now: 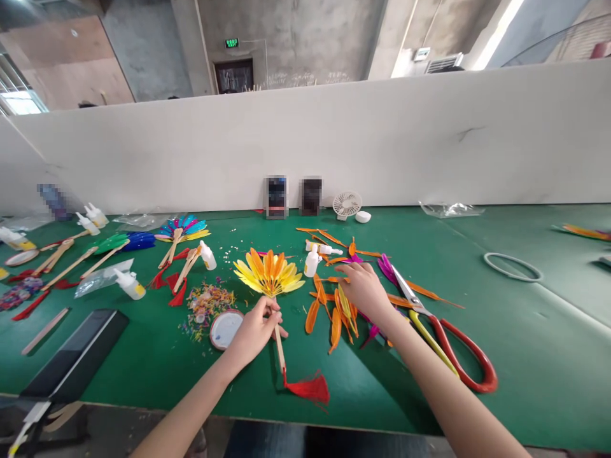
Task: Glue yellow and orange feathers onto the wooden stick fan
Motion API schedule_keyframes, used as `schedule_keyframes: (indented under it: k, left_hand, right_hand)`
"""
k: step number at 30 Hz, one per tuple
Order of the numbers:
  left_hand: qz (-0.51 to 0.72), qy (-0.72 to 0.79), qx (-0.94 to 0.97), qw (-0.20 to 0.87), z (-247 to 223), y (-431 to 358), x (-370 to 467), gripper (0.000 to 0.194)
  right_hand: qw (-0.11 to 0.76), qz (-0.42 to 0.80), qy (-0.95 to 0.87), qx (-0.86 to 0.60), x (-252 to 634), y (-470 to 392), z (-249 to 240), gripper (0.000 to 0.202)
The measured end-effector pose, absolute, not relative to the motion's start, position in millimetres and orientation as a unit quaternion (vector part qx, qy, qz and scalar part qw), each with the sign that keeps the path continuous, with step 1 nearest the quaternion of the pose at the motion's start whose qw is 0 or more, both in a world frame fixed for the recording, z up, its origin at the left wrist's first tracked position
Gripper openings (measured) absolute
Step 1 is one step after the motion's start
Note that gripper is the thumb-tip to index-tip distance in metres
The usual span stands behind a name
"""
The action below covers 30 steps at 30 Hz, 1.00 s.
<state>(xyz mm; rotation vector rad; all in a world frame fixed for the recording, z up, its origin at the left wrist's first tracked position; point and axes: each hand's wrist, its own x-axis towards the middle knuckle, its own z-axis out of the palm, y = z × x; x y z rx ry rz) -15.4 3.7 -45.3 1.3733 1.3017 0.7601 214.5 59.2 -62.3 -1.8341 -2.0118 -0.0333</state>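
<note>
My left hand (pixel 260 324) is closed round the wooden handle of a feather fan (pixel 270 272). Its yellow and orange feathers spread out above the hand, and a red tassel (pixel 310 388) hangs from the handle's lower end onto the table. Over the loose orange feathers (pixel 336 327) is my right hand (pixel 365 289), fingers bent downward; what its fingertips touch, if anything, is too small to make out. Large scissors (pixel 442 337) with red and yellow handles lie under or beside my right forearm. A white glue bottle (pixel 312 262) stands between the fan and my right hand.
Finished-looking fans (pixel 179 232), glue bottles (pixel 130 284), colourful scraps (pixel 205 305) and a round lid (pixel 226 329) lie to the left. A black box-like object (pixel 79 353) is at the front left. Two phones and a small fan (pixel 347 205) stand by the white partition (pixel 305 146). A ring (pixel 513 267) lies right.
</note>
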Motion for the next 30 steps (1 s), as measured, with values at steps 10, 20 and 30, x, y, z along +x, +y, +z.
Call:
schedule_keyframes:
  k: [10, 20, 30]
  left_hand:
    - [0.223, 0.546, 0.615, 0.523, -35.0, -1.9, -24.4, 0.017]
    - [0.081, 0.593, 0.769, 0.225, -8.5, -11.1, -12.0, 0.016]
    - [-0.043, 0.448, 0.876, 0.175, -26.5, 1.8, 67.7, 0.028]
  right_hand:
    - [0.202, 0.024, -0.717, -0.667, 224.0, 66.1, -87.4, 0.022]
    - [0.450, 0.128, -0.576, -0.670, 231.6, 62.0, -68.0, 0.021]
    - [0.289, 0.023, -0.641, -0.711, 232.2, 64.6, -78.5, 0.022]
